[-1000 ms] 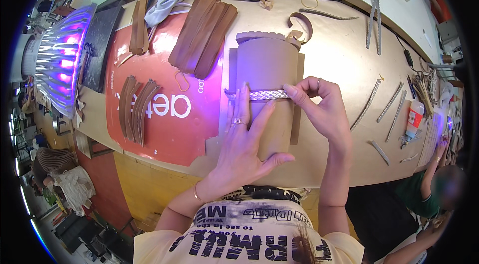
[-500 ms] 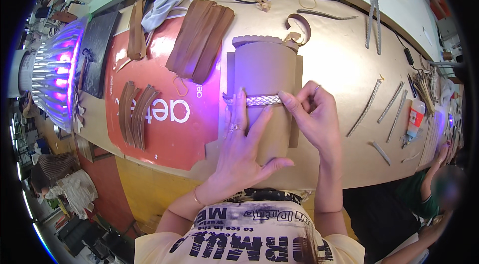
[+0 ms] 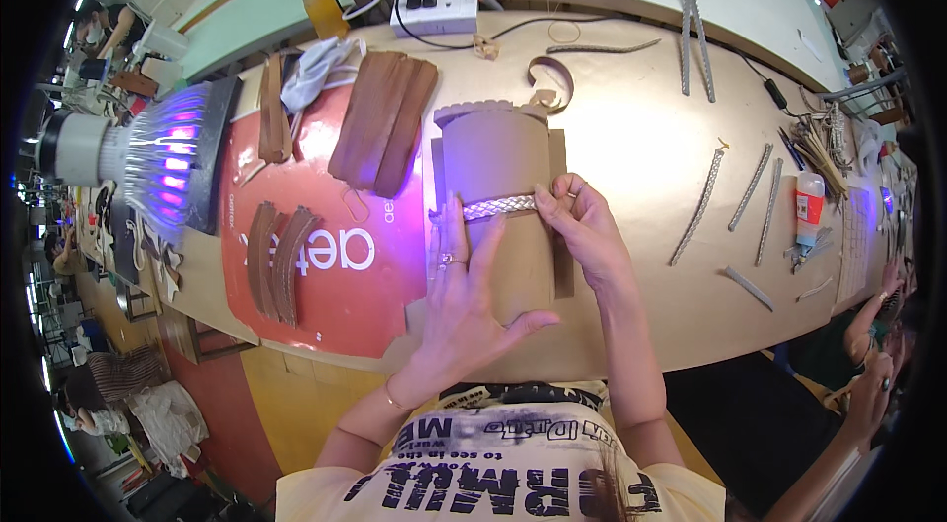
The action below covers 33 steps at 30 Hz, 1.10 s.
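Observation:
A silvery braided strip lies across a curved brown board form with a scalloped far edge. My left hand rests on the form, fingers stretched and spread, its fingertips against the strip's left part. Nothing is gripped in it. At the strip's right end, my right hand is closed, thumb and fingertips pinching the strip against the form's side. The ends of the strip are partly hidden by my fingers. Beyond the form stands a curled brown band.
To the left, a red sheet bears brown leather strips and short curved strips. A finned lamp glows purple. Braided pieces and a glue bottle lie right. Behind sits a power strip. Another person's arm shows far right.
The whole view has shifted, so the table sits lower and slightly left. Both hands keep nearly the same hold on the braided strip and the form.

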Tool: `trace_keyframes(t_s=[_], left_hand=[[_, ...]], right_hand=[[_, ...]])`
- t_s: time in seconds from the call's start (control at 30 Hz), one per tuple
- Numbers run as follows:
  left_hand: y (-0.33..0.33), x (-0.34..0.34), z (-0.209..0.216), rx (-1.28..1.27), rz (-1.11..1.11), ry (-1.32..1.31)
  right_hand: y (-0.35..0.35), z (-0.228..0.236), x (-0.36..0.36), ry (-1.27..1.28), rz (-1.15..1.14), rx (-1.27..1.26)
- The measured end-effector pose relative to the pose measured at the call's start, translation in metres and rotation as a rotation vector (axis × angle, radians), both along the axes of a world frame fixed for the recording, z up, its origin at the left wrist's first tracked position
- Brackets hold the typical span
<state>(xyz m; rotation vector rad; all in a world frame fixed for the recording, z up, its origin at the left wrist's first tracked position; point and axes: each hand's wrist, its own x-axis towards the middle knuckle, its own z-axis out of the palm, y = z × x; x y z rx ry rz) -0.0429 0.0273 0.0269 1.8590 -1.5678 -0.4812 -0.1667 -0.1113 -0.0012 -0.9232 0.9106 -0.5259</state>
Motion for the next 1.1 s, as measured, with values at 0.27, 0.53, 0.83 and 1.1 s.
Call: trace_keyframes(t_s=[0.27, 0.53, 0.83, 1.1], left_hand=[[0.0, 0.005, 0.014, 0.12, -0.051, -0.121], [0.007, 0.015, -0.006, -0.007, -0.079, 0.029], [0.006, 0.017, -0.06, -0.273, 0.201, 0.629], [0.015, 0.02, -0.053, -0.173, 0.599, 1.264]], right_hand=[[0.033, 0.02, -0.004, 0.258, -0.403, -1.085], [0.042, -0.003, 0.001, 0.234, 0.024, -1.159], [0.05, -0.004, 0.005, 0.307, -0.067, -1.14], [0.035, 0.02, 0.003, 0.362, -0.092, -1.183]])
